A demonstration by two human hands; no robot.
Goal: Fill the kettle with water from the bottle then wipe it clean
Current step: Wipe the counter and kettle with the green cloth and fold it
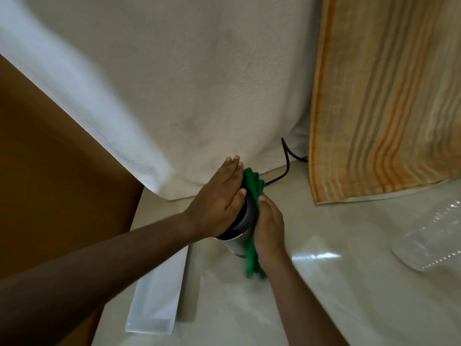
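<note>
While pressing flat on top of the kettle, left hand lying open, grip gripping nothing. Right hand squeezing the green cloth against the kettle's side. Kettle standing on the pale bench, black cord trailing behind. Clear bottle lying well apart, far right.

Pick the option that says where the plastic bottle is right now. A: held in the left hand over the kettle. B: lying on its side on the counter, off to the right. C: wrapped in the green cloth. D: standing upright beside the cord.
B: the clear plastic bottle lies on its side on the counter, away from both hands.
</note>
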